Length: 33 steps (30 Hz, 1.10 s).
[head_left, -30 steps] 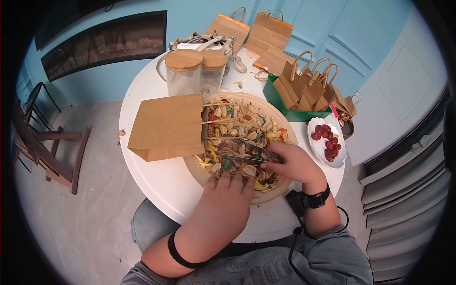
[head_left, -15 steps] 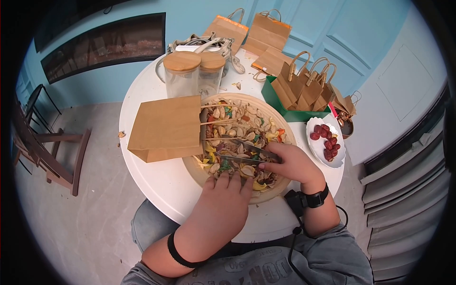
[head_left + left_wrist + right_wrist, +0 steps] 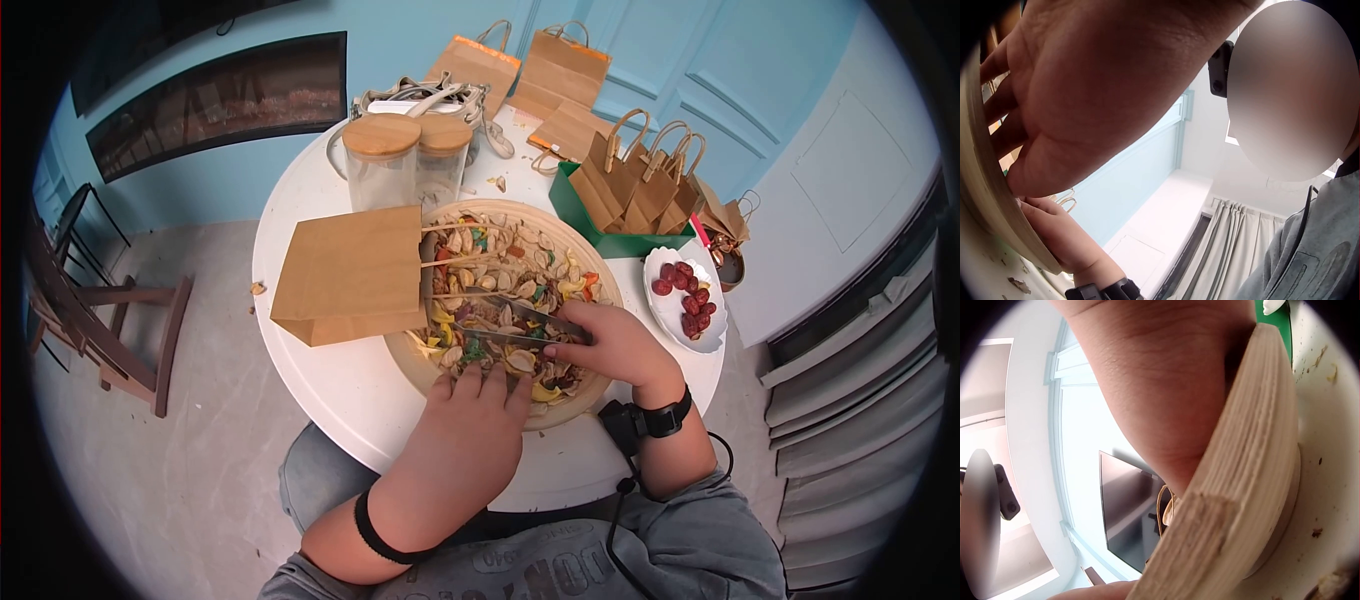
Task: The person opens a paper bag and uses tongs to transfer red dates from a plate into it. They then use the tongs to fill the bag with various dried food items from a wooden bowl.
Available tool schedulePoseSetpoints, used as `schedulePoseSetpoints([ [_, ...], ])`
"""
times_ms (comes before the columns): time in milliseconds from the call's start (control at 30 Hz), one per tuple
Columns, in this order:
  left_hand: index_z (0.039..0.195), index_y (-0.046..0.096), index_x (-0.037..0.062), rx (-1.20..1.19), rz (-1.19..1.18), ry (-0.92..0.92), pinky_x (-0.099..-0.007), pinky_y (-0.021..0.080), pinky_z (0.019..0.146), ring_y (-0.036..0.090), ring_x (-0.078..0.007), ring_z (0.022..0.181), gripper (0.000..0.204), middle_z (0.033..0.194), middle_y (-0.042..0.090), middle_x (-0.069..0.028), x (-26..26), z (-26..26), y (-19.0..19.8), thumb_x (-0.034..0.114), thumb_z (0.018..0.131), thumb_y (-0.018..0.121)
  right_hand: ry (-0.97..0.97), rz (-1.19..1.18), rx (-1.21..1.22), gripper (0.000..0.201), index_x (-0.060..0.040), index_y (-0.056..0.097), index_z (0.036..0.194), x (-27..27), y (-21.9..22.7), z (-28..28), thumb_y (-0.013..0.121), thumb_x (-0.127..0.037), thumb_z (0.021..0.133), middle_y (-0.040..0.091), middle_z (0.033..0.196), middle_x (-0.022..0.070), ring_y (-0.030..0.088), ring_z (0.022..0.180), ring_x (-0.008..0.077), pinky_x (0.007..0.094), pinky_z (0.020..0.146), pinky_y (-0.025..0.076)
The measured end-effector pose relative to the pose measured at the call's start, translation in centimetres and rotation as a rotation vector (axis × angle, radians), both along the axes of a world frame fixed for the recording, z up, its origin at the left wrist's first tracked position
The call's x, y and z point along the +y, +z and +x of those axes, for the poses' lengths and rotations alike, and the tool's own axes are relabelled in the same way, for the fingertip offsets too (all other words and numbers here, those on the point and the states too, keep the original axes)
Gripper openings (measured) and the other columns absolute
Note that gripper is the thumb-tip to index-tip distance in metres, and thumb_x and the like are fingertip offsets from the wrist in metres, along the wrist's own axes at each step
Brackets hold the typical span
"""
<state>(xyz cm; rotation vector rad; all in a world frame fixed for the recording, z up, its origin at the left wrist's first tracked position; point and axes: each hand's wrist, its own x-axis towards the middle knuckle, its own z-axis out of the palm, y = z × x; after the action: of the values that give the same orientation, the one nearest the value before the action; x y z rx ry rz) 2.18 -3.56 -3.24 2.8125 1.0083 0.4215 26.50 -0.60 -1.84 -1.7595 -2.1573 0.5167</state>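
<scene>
A round, shallow wooden tray [image 3: 560,414] holds a mix of dried pale slices and yellow, green and red pieces [image 3: 520,275]. My right hand [image 3: 618,345] grips a pair of metal tongs [image 3: 508,338] over the tray's right part, their two arms spread and pointing left into the pieces. My left hand [image 3: 465,430] rests at the near rim, fingers extended over the edge onto the pieces. On its side to the left lies a brown paper bag [image 3: 350,275], its mouth and handles over the tray. In the right wrist view the tray's edge [image 3: 1235,456] hides the tongs.
Two clear jars with wooden lids [image 3: 382,135] stand behind the bag, a pale handbag [image 3: 480,100] beyond them. A green box [image 3: 610,240] of small paper bags sits back right. Nearby is a white plate [image 3: 712,338] of red dates [image 3: 690,300]. More paper bags [image 3: 565,70] stand at the back.
The view has shifted slightly. Both hands, the tongs and the paper bag keep nearly the same places.
</scene>
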Motion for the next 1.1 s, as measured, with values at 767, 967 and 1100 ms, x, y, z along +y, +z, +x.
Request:
schedulePoseSetpoints([
  [767,0.133,0.057,0.0034,0.001,0.017,-0.002,-0.0466,0.042,0.103,0.056,-0.0354,0.12,0.047,0.128,0.061,-0.0191,-0.03,0.01,-0.07,0.017,0.088,0.057,0.0,-0.012,-0.005,0.041,-0.0044,0.058,0.09,-0.04,-0.07,0.14,0.073,-0.042,0.084,0.06,0.075,0.0155,0.061,0.072,0.0346,0.0415,0.065,0.047],
  [967,0.133,0.057,0.0034,0.0,0.017,-0.002,-0.0465,0.042,0.103,0.057,-0.0353,0.12,0.046,0.128,0.061,-0.0194,-0.02,0.03,-0.16,0.017,0.089,0.057,0.005,-0.007,-0.013,0.042,-0.0043,0.057,0.089,-0.07,0.02,0.09,0.073,-0.042,0.084,0.06,0.076,0.0156,0.061,0.073,0.0352,0.0417,0.065,0.047],
  [1100,0.133,0.057,0.0036,-0.004,0.016,0.001,-0.0464,0.042,0.104,0.056,-0.0354,0.121,0.046,0.128,0.061,-0.0195,-0.06,0.02,-0.08,0.017,0.089,0.057,0.003,-0.008,-0.014,0.042,-0.0044,0.057,0.089,-0.06,-0.04,0.08,0.073,-0.042,0.084,0.061,0.077,0.0158,0.061,0.074,0.0357,0.0419,0.065,0.047],
])
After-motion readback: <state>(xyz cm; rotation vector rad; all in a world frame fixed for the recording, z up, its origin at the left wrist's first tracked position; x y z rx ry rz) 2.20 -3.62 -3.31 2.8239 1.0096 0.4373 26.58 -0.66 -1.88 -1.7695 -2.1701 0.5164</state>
